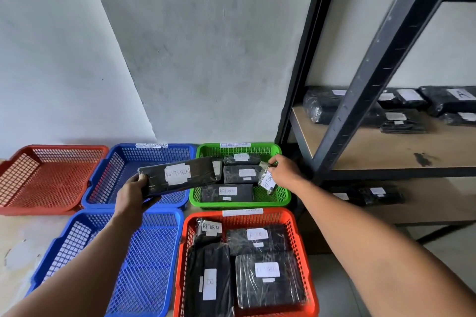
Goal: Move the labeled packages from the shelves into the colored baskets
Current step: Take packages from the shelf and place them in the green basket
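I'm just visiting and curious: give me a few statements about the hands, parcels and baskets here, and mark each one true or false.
1. The left hand grips a long black wrapped package labelled RETURN. True.
2. The right hand is empty. False: it pinches a small clear-wrapped packet with a white label over the green plastic basket.
3. The red mesh basket at far left holds three parcels. False: no parcels show in it.
4. The near orange-red plastic basket holds several black packages. True.
5. Black packages lie on the wooden shelf of the dark metal rack. True.
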Demonstrator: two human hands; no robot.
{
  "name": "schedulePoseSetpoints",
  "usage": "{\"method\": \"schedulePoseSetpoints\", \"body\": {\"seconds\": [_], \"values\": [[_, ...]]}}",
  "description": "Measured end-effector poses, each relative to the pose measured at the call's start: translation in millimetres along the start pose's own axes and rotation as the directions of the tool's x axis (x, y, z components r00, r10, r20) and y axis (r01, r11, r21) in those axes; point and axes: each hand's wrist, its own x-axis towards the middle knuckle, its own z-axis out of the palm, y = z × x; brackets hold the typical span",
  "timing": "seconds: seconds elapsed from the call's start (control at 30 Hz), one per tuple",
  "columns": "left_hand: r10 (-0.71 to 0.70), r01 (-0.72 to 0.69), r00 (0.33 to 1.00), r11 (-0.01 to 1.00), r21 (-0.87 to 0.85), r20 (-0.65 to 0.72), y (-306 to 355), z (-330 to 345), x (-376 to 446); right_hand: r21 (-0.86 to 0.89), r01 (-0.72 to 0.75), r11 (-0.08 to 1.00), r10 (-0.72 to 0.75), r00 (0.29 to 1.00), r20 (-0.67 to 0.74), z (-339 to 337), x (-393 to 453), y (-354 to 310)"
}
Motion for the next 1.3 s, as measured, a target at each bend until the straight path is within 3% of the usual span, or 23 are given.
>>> {"method": "schedulePoseSetpoints", "body": {"seconds": [0.3,0.63,0.77,0.9,1.3], "values": [[-0.058,0.059,0.998,0.998,0.034,-0.017,-19.7,3.5,51.4,-0.131,0.005,0.991,0.019,0.983,0.182,37.0,37.7,31.5],[-0.099,0.099,0.995,0.992,0.083,0.004,-23.8,4.5,84.2,-0.270,-0.115,0.956,0.173,0.965,0.200,60.1,45.4,35.1],[-0.106,0.104,0.994,0.990,0.093,0.015,-22.6,1.4,94.1,-0.330,-0.159,0.930,0.217,0.965,0.145,68.3,43.0,36.9],[-0.107,0.105,0.994,0.991,0.088,0.022,-21.4,4.2,98.4,-0.423,-0.121,0.898,0.180,0.978,0.103,68.5,37.7,37.9],[-0.112,0.107,0.993,0.988,0.115,0.043,-23.3,3.4,100.1,-0.572,-0.042,0.819,0.166,0.972,0.166,68.5,32.4,26.5]]}}
